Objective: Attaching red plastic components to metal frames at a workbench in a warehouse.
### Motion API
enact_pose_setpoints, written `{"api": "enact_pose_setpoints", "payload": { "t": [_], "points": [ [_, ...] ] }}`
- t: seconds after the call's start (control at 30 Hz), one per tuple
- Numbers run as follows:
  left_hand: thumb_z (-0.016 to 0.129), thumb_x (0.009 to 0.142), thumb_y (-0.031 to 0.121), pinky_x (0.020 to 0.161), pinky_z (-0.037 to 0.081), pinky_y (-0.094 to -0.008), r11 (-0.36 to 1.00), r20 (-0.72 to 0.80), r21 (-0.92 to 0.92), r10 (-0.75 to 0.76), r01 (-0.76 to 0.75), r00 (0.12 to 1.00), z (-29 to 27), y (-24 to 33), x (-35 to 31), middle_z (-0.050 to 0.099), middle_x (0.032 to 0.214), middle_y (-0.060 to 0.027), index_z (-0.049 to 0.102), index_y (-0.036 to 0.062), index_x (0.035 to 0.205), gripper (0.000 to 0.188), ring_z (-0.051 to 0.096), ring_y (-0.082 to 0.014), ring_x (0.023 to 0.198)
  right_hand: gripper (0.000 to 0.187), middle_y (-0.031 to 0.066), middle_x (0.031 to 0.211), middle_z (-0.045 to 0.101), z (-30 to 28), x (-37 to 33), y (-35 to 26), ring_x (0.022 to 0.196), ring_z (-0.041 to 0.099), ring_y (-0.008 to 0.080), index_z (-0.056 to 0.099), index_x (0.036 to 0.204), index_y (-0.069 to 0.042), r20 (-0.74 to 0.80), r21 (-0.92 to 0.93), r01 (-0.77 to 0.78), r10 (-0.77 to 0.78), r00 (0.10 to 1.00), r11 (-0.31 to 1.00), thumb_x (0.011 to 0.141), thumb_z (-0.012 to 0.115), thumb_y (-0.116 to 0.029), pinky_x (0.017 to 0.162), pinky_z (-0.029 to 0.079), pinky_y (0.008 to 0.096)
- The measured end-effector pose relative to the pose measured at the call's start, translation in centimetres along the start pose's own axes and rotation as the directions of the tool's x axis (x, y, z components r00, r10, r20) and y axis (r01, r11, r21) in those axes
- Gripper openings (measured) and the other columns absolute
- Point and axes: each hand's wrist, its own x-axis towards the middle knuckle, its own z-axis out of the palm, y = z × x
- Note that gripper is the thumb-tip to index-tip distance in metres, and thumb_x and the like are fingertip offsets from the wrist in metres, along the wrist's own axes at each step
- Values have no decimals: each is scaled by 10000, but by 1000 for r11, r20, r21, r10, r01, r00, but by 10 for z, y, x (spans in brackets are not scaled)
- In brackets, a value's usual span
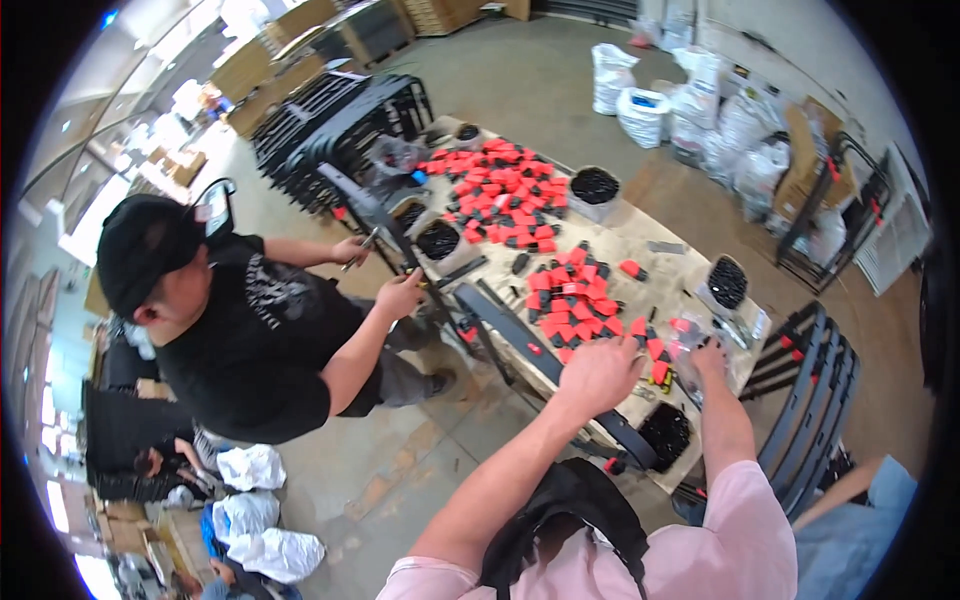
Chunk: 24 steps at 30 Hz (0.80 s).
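Observation:
My left hand (603, 376) reaches over the near side of the worktable (640, 215), above a long black frame bar (510, 332). Its fingers are bent together beside a pile of red-and-black plastic parts (570, 300); anything in them is hidden. Farther right, my right hand (709, 358) is closed at a clear plastic bag (686, 335), with a small dark piece at the fingertips that I cannot make out. Between my hands lie a few red parts (655, 348) and a small yellow-and-black item (661, 374). An open container of small black pieces (665, 432) stands below them.
Across the bar a co-worker (240, 310) in black holds tools. A larger red-and-black pile (505, 195) and a tub of black pieces (727, 283) share the table. Black frames (810, 370) lean at the right; another person's sleeve (880, 520) shows lower right.

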Motion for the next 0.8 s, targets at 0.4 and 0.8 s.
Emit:
{"api": "enact_pose_setpoints", "payload": {
  "t": [0.4,0.8],
  "points": [
    [621,1060,377,809,592,-527,997,42,9,-70,70,997,-3,14,1,754,934,-216,675,12,1130,376,747,-410,902,699,302,1427,564,-5,5,26,1320,595,503,499,1526,-120,-70,25,217,-215,974,976,929,772,-362,1092,517,570],
    [645,1035,347,756,586,-546,996,49,3,-88,88,995,-5,11,1,738,863,-221,668,15,1078,335,742,-430,844,597,344,1431,565,-2,13,24,1303,610,512,558,1432,-89,-51,2,237,-237,970,971,867,733,-166,1106,517,533]
  ]
}}
